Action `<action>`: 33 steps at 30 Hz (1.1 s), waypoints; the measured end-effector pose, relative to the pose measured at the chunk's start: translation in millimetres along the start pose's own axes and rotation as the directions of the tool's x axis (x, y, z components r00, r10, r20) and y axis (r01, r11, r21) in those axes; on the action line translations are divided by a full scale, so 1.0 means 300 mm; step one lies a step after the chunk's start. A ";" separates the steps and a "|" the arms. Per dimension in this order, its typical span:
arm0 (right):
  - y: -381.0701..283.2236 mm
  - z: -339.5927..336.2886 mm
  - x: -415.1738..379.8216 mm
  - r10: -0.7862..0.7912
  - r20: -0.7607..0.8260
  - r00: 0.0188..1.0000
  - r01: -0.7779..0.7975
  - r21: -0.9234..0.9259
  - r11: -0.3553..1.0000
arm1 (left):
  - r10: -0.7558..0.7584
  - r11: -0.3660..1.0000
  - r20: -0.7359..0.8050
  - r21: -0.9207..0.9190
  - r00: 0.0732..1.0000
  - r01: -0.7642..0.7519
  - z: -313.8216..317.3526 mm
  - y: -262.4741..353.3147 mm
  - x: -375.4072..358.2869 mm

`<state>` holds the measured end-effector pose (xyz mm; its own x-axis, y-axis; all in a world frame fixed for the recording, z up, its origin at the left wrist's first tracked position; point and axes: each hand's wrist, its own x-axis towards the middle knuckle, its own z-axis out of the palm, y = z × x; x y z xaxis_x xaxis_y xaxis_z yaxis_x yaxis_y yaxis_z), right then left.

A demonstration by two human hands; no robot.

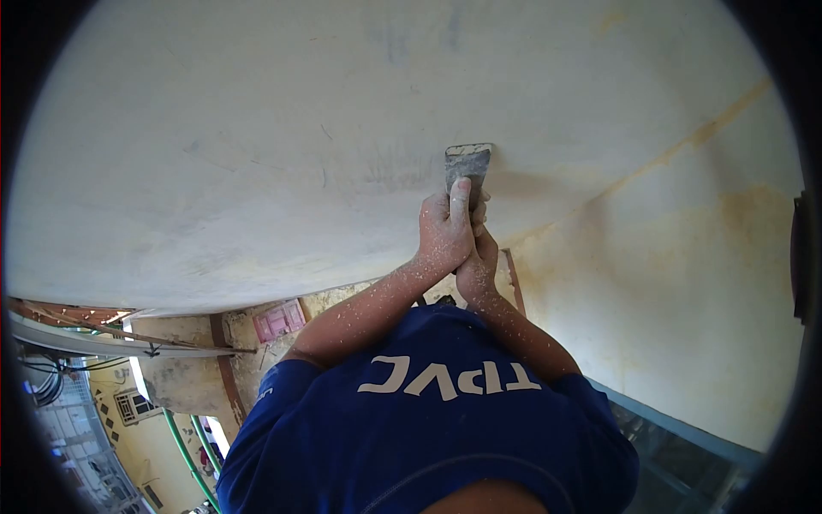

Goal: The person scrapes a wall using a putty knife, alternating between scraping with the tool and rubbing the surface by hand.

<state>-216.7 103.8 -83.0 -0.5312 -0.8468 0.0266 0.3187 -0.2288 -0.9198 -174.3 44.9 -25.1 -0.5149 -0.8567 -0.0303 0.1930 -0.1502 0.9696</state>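
Both of my hands are closed together round a putty knife (468,162), whose broad grey blade carries pale filler along its far edge. That edge lies against a whitish plastered surface (282,128). My left hand (445,230) presses its thumb along the lower blade. Just below and partly behind it, my right hand (478,267) is wrapped at the handle end, and its fingers are partly hidden. The handle itself is almost wholly covered. White specks dot both hands and forearms.
A yellowish line (659,160) marks the join with the stained wall (668,274) at right. A pink panel (280,320) is at lower left, near a curved rail (111,344), green poles (190,458) and a building outside. A dark object (800,257) sits at the right edge.
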 end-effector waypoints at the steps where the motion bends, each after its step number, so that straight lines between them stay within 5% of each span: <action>1: 0.018 0.001 -0.007 -0.011 -0.001 1.000 0.011 0.007 1.000 | 0.042 0.998 0.010 0.045 0.999 -0.042 -0.005 -0.008 0.012; 7: 0.013 -0.019 0.006 -0.009 -0.054 0.998 0.009 -0.007 1.000 | 0.034 0.995 0.007 0.097 0.999 -0.034 0.009 -0.016 0.007; 11: -0.079 -0.035 -0.010 -0.057 -0.004 0.998 0.057 0.150 0.987 | 0.089 0.982 0.198 0.146 0.976 -0.119 0.071 0.083 0.022; 14: 0.096 -0.117 -0.074 -0.044 0.001 0.999 0.044 0.099 0.994 | 0.011 0.996 0.253 0.086 0.967 -0.034 0.067 -0.016 0.002; 19: 0.139 -0.227 -0.121 0.155 0.072 0.985 -0.159 0.044 0.986 | -0.006 0.994 0.093 0.106 0.996 -0.004 0.021 -0.147 -0.057; 20: 0.123 -0.231 -0.119 0.168 0.065 0.984 -0.173 0.089 0.981 | 0.352 0.905 0.008 0.250 0.936 -0.343 0.018 -0.151 -0.059; 21: 0.109 -0.230 -0.112 0.181 0.059 0.982 -0.187 0.129 0.974 | 0.671 0.682 -0.018 0.404 0.741 -0.609 0.009 -0.156 -0.059; 22: 0.102 -0.238 -0.106 0.155 0.083 0.985 -0.163 0.101 0.981 | 0.762 0.449 0.208 0.514 0.613 -0.731 -0.059 -0.169 -0.060; 23: 0.091 -0.237 -0.096 0.152 0.086 0.985 -0.161 0.108 0.981 | 0.762 0.443 0.212 0.518 0.611 -0.732 -0.082 -0.137 -0.053; 24: 0.081 -0.233 -0.091 0.143 0.094 0.985 -0.153 0.111 0.982 | 0.641 0.033 0.588 0.620 0.493 -0.784 -0.092 -0.096 -0.056; 25: 0.075 -0.225 -0.088 0.138 0.101 0.985 -0.149 0.113 0.982 | 0.338 -0.374 0.851 0.513 0.401 -0.773 -0.091 -0.058 -0.063; 27: 0.067 -0.214 -0.072 0.147 0.117 0.982 -0.157 0.085 0.984 | 0.124 -0.438 0.901 0.426 0.417 -0.791 -0.052 0.011 -0.011; 29: 0.060 -0.203 -0.044 0.136 0.147 0.980 -0.145 0.054 0.988 | 0.044 -0.442 0.945 0.309 0.323 -0.842 -0.035 0.055 0.089; 33: 0.058 -0.162 -0.038 0.142 0.167 0.976 -0.169 0.160 0.973 | 0.059 -0.452 0.975 0.217 0.213 -0.865 -0.049 0.023 0.164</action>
<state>-243.4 132.8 -118.3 -0.3421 -0.9388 -0.0393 0.5250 -0.1563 -0.8366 -186.1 -5.3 -23.5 -0.9128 0.2896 0.2879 0.1771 0.9160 -0.3599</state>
